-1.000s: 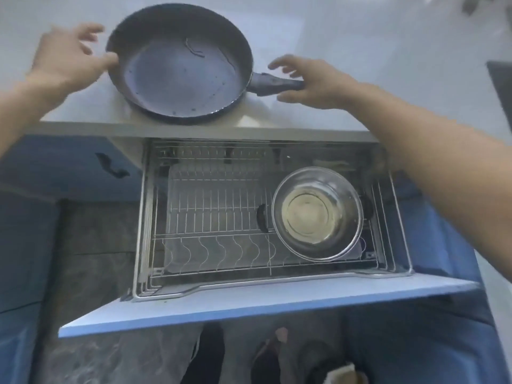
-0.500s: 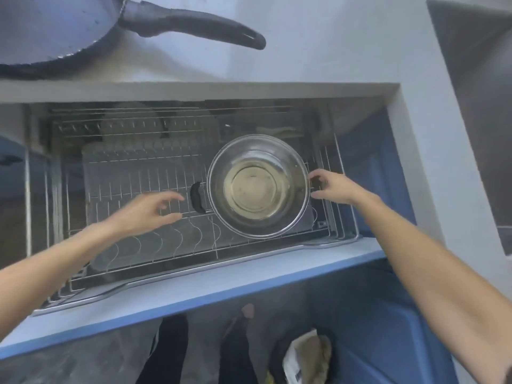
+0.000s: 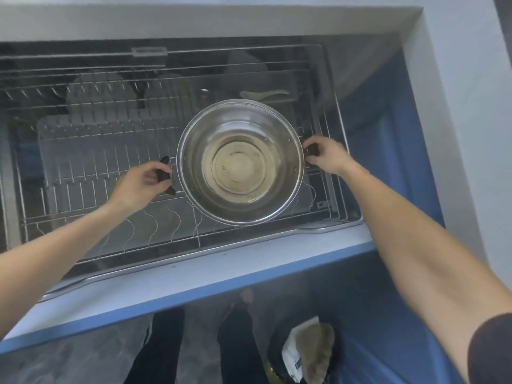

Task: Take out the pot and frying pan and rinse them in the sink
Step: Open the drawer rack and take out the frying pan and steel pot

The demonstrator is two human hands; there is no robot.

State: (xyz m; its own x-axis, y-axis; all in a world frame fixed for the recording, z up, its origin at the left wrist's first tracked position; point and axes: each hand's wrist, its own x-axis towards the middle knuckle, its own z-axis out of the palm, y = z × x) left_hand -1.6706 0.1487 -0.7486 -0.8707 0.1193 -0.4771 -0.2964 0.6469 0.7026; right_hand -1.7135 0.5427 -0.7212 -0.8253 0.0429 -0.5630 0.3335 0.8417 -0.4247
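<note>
Both hands, left hand [image 3: 141, 181] and right hand [image 3: 327, 156], clasped around the pot's [image 3: 240, 164] black side handles

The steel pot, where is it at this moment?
In the head view, the steel pot sits right of centre in the pulled-out wire rack drawer, with the left hand and the right hand gripping its two black side handles.

Drawer: my pulled-out blue-fronted drawer [image 3: 194, 289], open below the pale grey countertop [image 3: 457, 134].
Rack: silver wire dish rack [image 3: 91, 173] fills it.
Spoon: pale ladle-shaped spoon [image 3: 266, 94] at the back.
</note>
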